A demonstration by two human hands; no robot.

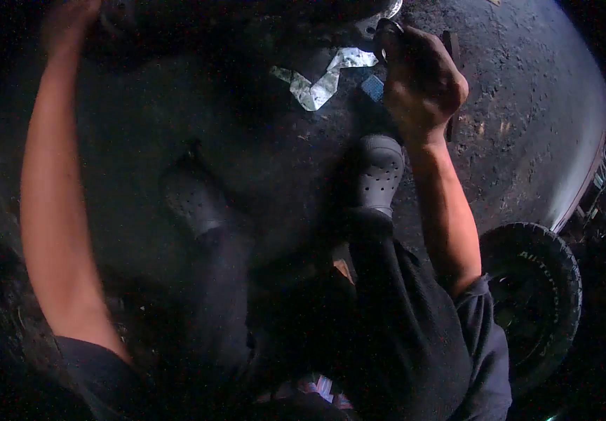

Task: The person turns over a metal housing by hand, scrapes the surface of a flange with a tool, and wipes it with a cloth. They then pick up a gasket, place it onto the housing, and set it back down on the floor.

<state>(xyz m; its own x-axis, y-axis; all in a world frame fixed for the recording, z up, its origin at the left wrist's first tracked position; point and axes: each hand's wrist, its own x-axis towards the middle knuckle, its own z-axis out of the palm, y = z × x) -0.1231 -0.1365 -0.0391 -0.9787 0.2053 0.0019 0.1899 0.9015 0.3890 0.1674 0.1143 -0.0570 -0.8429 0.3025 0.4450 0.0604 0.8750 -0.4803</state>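
Nearest, dark trousers (405, 316), with a tyre (562, 302) on the right; beyond, grey clogs (379, 172) on dark ground (520, 133); farther, a crumpled pale strip (322, 87) near a blue piece (372, 88); right hand (426, 84), fingers curled, clamped on a small dark part (386, 35); left hand (70, 19) at the far edge, fingers too shadowed to tell

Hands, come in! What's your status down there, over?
Left hand up high, grip unclear. Right hand curled beside shiny metal. Pale strip lies nearby; not clearly in the way.
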